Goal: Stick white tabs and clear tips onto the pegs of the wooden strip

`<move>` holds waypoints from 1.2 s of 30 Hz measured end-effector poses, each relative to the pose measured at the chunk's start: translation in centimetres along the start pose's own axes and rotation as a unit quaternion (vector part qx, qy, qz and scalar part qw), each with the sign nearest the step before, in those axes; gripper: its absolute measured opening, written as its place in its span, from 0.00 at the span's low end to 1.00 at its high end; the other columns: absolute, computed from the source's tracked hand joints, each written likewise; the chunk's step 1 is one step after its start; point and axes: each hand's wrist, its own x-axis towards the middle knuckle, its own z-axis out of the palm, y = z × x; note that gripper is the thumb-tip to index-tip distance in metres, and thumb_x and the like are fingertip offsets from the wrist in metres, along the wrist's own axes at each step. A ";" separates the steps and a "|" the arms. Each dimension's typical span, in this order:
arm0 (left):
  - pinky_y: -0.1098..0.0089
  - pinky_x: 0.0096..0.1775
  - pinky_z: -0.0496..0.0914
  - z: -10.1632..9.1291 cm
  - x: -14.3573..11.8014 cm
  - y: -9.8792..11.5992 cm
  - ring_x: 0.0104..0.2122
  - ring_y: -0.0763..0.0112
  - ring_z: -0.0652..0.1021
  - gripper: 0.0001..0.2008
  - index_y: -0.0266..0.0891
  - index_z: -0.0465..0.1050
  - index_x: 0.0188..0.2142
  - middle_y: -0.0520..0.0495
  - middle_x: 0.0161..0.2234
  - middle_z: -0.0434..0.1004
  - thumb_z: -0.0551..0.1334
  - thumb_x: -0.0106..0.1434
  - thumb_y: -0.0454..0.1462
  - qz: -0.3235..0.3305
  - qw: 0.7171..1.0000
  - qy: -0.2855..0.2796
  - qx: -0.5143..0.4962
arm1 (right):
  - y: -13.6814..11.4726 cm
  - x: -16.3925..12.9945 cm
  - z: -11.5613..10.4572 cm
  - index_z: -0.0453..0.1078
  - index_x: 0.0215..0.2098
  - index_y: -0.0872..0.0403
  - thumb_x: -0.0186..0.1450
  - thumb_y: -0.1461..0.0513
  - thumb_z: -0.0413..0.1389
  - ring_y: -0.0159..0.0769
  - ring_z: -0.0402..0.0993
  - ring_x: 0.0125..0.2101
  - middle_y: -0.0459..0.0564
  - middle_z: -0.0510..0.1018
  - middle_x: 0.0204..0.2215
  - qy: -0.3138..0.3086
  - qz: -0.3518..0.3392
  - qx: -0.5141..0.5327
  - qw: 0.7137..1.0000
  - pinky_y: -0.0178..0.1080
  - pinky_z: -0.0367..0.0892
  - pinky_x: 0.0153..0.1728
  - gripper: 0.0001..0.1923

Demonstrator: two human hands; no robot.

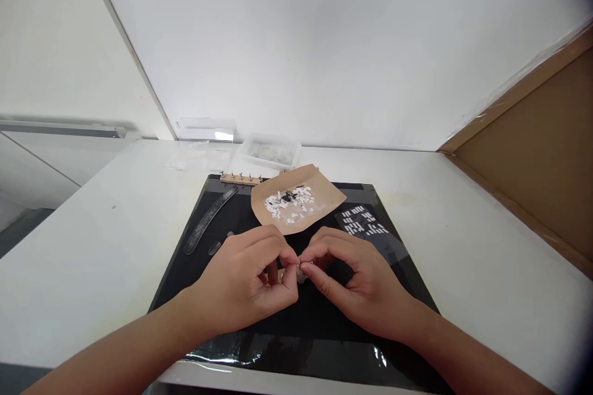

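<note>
Over the middle of a black mat (324, 327), my left hand (250, 278) and my right hand (356, 278) meet at the fingertips. Each one is closed in a pinch. Something tiny is between or just under the fingertips, mostly hidden and too small to name. Directly below them, part of a tan strip and a small pale, clear piece (301, 276) show. Beside my left hand lie a clear nail tip (214, 248) and a curved grey nail file (208, 222). Beyond the hands, a brown paper sheet (324, 197) bears many white scraps and a few dark bits.
A dark sheet with rows of small white tabs (354, 220) lies to the right. At the mat's far edge is a wooden strip with metal pegs (241, 178). Behind it stand a clear plastic box (296, 151) and crumpled clear film (199, 154). A white wall (301, 55) closes the back.
</note>
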 end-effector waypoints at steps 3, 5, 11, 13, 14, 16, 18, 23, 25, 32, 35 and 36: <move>0.80 0.24 0.70 0.0 0.0 0.0 0.23 0.81 0.75 0.05 0.37 0.77 0.34 0.51 0.30 0.76 0.64 0.61 0.28 -0.007 1.000 -0.009 -0.004 | -0.1 0.0 0.0 0.77 0.41 0.49 0.73 0.61 0.60 0.32 0.75 0.33 0.46 0.79 0.34 -0.004 0.007 0.003 1.000 0.35 0.72 0.33 0.03; 0.80 0.24 0.70 0.0 0.0 0.0 0.23 0.80 0.75 0.05 0.38 0.77 0.35 0.51 0.31 0.76 0.64 0.61 0.28 -0.007 1.000 -0.010 -0.007 | 0.0 0.0 -0.1 0.77 0.41 0.49 0.74 0.61 0.60 0.32 0.75 0.33 0.46 0.79 0.34 -0.006 0.013 0.004 1.000 0.36 0.72 0.33 0.03; 0.80 0.25 0.71 0.0 0.1 0.1 0.23 0.80 0.75 0.05 0.38 0.78 0.35 0.51 0.31 0.77 0.64 0.63 0.29 -0.003 1.000 -0.004 -0.001 | 0.2 0.0 -0.1 0.77 0.42 0.49 0.74 0.60 0.60 0.33 0.75 0.33 0.47 0.79 0.34 -0.005 0.020 0.004 1.000 0.36 0.73 0.34 0.03; 0.80 0.25 0.71 0.0 0.0 0.0 0.23 0.80 0.75 0.05 0.38 0.78 0.35 0.51 0.31 0.77 0.64 0.64 0.29 -0.004 1.000 -0.005 0.000 | 0.2 0.0 -0.1 0.77 0.42 0.49 0.74 0.60 0.60 0.34 0.76 0.33 0.47 0.79 0.34 -0.005 0.021 0.004 1.000 0.36 0.73 0.34 0.03; 0.80 0.25 0.71 0.0 0.0 0.0 0.23 0.80 0.75 0.05 0.38 0.78 0.36 0.51 0.31 0.77 0.63 0.64 0.29 -0.004 1.000 -0.005 0.001 | 0.2 0.0 -0.1 0.77 0.42 0.49 0.74 0.60 0.60 0.34 0.76 0.33 0.47 0.79 0.34 -0.005 0.022 0.004 1.000 0.36 0.73 0.34 0.04; 0.80 0.25 0.71 0.0 0.0 0.0 0.23 0.81 0.75 0.05 0.38 0.78 0.35 0.51 0.31 0.77 0.63 0.64 0.29 -0.002 1.000 -0.005 0.009 | 0.1 0.0 0.0 0.77 0.41 0.49 0.74 0.60 0.60 0.34 0.75 0.33 0.47 0.79 0.34 -0.005 0.020 0.001 1.000 0.36 0.73 0.34 0.04; 0.79 0.24 0.70 0.0 0.0 0.0 0.22 0.81 0.75 0.05 0.38 0.77 0.34 0.52 0.31 0.77 0.63 0.63 0.29 0.003 1.000 -0.002 0.022 | 0.1 0.0 0.0 0.77 0.41 0.49 0.74 0.60 0.60 0.33 0.75 0.33 0.47 0.79 0.34 -0.005 0.017 0.000 1.000 0.36 0.73 0.33 0.03; 0.79 0.23 0.69 0.1 -0.1 0.0 0.21 0.82 0.73 0.05 0.37 0.76 0.33 0.53 0.29 0.75 0.62 0.61 0.28 0.006 0.999 0.001 0.035 | 0.1 -0.1 0.0 0.77 0.41 0.49 0.74 0.60 0.60 0.33 0.75 0.33 0.47 0.79 0.34 -0.015 0.016 0.004 1.000 0.36 0.72 0.33 0.03; 0.79 0.24 0.69 0.2 -0.1 0.0 0.21 0.81 0.73 0.05 0.37 0.75 0.33 0.53 0.29 0.74 0.62 0.61 0.28 0.002 0.999 0.003 0.034 | 0.1 -0.1 0.0 0.77 0.41 0.49 0.74 0.60 0.60 0.33 0.75 0.33 0.47 0.79 0.34 -0.018 0.018 0.005 1.000 0.36 0.72 0.33 0.04; 0.79 0.24 0.70 0.3 -0.2 0.0 0.22 0.81 0.73 0.05 0.38 0.73 0.32 0.53 0.28 0.73 0.62 0.61 0.28 0.010 0.999 0.007 0.041 | 0.0 0.1 0.0 0.78 0.42 0.49 0.74 0.59 0.60 0.33 0.76 0.34 0.47 0.80 0.35 -0.024 0.026 0.011 0.999 0.35 0.73 0.33 0.05; 0.79 0.24 0.70 0.3 -0.2 0.0 0.23 0.80 0.73 0.05 0.38 0.74 0.32 0.53 0.29 0.73 0.62 0.60 0.28 0.009 0.999 0.004 0.040 | 0.0 0.1 0.0 0.78 0.42 0.49 0.74 0.59 0.60 0.33 0.75 0.34 0.47 0.80 0.35 -0.027 0.028 0.014 0.999 0.35 0.73 0.33 0.05; 0.79 0.25 0.70 0.3 -0.2 -0.1 0.23 0.81 0.73 0.05 0.38 0.74 0.32 0.53 0.29 0.73 0.62 0.60 0.28 0.005 0.999 0.003 0.037 | 0.0 0.0 0.0 0.78 0.42 0.49 0.74 0.59 0.60 0.33 0.75 0.34 0.47 0.79 0.35 -0.027 0.029 0.015 0.999 0.35 0.73 0.33 0.05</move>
